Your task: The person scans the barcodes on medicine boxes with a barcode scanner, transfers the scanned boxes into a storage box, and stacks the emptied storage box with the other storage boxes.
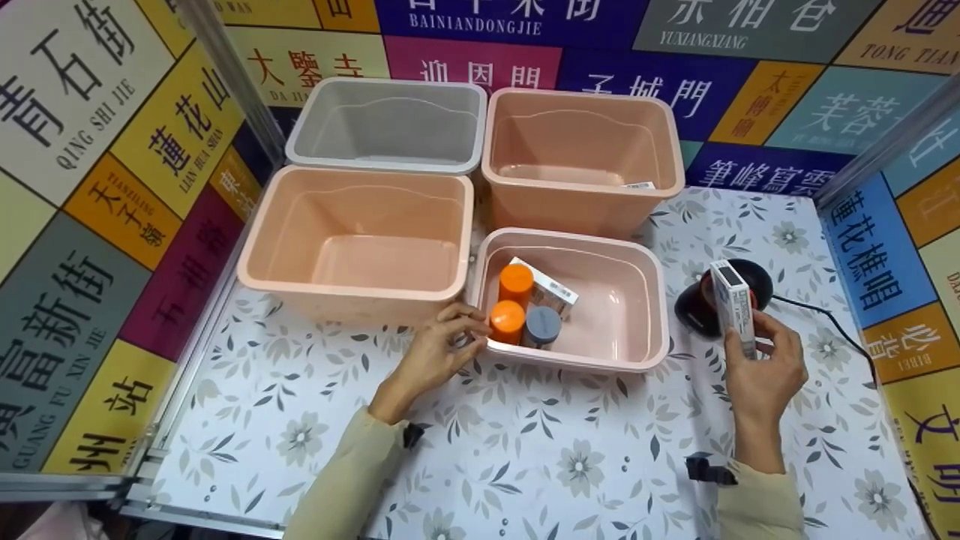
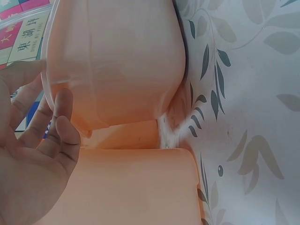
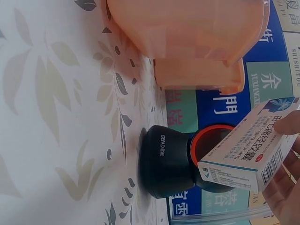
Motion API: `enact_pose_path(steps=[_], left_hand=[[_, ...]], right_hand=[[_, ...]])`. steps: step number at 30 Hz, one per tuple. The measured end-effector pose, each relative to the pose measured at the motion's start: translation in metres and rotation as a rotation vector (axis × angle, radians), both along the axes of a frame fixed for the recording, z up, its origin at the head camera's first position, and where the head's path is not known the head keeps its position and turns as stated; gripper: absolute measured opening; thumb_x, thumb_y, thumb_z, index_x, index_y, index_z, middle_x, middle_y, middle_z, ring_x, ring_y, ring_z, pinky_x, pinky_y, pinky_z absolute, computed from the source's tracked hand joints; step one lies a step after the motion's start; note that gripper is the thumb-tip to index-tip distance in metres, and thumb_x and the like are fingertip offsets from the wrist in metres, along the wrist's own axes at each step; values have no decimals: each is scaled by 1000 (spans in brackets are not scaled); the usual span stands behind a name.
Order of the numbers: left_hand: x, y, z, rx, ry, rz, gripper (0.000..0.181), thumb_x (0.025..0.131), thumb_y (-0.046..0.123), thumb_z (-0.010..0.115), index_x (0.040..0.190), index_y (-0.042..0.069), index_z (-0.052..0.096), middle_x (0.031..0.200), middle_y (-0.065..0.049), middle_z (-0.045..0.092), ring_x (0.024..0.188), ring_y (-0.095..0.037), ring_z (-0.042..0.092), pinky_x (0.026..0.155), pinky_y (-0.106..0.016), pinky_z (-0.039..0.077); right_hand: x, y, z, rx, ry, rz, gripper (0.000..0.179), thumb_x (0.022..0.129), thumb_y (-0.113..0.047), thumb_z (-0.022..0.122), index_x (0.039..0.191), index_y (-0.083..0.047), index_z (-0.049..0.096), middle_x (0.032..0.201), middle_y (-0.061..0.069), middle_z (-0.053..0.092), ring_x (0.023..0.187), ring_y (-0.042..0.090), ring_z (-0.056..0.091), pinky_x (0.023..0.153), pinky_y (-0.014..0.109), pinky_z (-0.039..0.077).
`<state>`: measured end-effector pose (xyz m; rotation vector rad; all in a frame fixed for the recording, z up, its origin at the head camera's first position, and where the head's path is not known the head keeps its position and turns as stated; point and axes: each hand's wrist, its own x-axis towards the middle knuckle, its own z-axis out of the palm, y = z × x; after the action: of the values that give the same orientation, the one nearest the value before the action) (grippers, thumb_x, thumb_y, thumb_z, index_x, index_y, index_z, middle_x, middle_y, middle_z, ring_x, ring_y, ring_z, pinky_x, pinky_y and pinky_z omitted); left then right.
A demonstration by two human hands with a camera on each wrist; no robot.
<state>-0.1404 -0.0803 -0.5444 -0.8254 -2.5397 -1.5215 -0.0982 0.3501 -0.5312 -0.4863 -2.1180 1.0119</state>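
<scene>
My right hand [image 1: 769, 367] holds a white medicine box [image 1: 733, 304] between thumb and fingers, tilted upright. In the right wrist view the medicine box [image 3: 251, 150] shows Chinese print and a barcode, close to the red-ringed face of a black desktop scanner [image 3: 164, 161]. At the front left corner of the small pink bin [image 1: 611, 364], my left hand [image 1: 439, 349] pinches the rim. The left wrist view shows the bin's outer wall [image 2: 126, 56] beside the fingers. Inside that bin are two orange-capped bottles [image 1: 516, 281], a grey-capped bottle [image 1: 542, 326] and a white box [image 1: 551, 281].
Behind stand a grey bin [image 1: 386, 161], a left peach bin [image 1: 356, 289] and a right peach bin [image 1: 577, 202] with a small white item inside. A black cable [image 1: 832, 311] runs from the scanner to the right. Printed panels enclose the flower-patterned table [image 1: 577, 465].
</scene>
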Motion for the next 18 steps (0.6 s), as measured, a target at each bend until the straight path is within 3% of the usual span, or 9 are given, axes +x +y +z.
enact_pose_path(steps=[4,11,18], left_hand=[[0,0,0,-6,-1,0,14,91,15,72,101,6,75,118,-9,65,90,-17,68,81,-45,59],[1,0,1,-26,8,17,12,91,16,73,100,10,76,117,-5,66,91,-14,68,82,-31,58],[0,1,0,-4,15,12,11,90,14,73,99,8,76,116,-6,66,92,-17,68,85,-42,58]], right_hand=[[-2,0,1,0,14,-3,34,81,-5,76,114,-2,72,98,-35,51,83,-11,53,74,10,45],[-6,-2,0,-8,80,20,32,80,-4,78,112,-5,74,98,-32,53,86,-11,55,77,8,46],[-10,-11,4,4,110,-14,33,77,3,79,109,-3,74,98,-29,54,87,-13,53,79,9,45]])
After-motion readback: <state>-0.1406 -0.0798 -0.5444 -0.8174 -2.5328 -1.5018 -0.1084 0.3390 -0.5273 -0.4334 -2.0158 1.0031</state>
